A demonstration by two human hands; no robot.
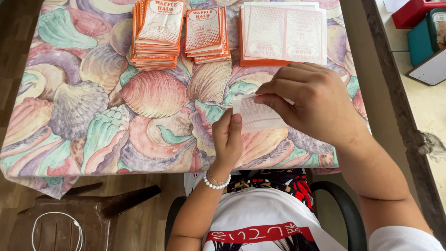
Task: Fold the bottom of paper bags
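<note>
Your left hand [227, 137] and right hand [309, 104] both pinching a pale, faintly dotted paper sleeve [258, 116], its right end hidden under your right-hand fingers [278, 104].

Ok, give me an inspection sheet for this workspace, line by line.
Surface: table under a shell-print cloth, smooth on top, hanging at the near-left corner.
Job's things: white paper piece pinched by both hands; two folded orange-and-white stacks; flat sheet pile.
Clutter: nothing seen on the cloth.
Hands: left hand and right hand both grip the paper.
Cables: white cable on a brown chair.
Surroundings: wooden floor, side counter with red and teal items.
</note>
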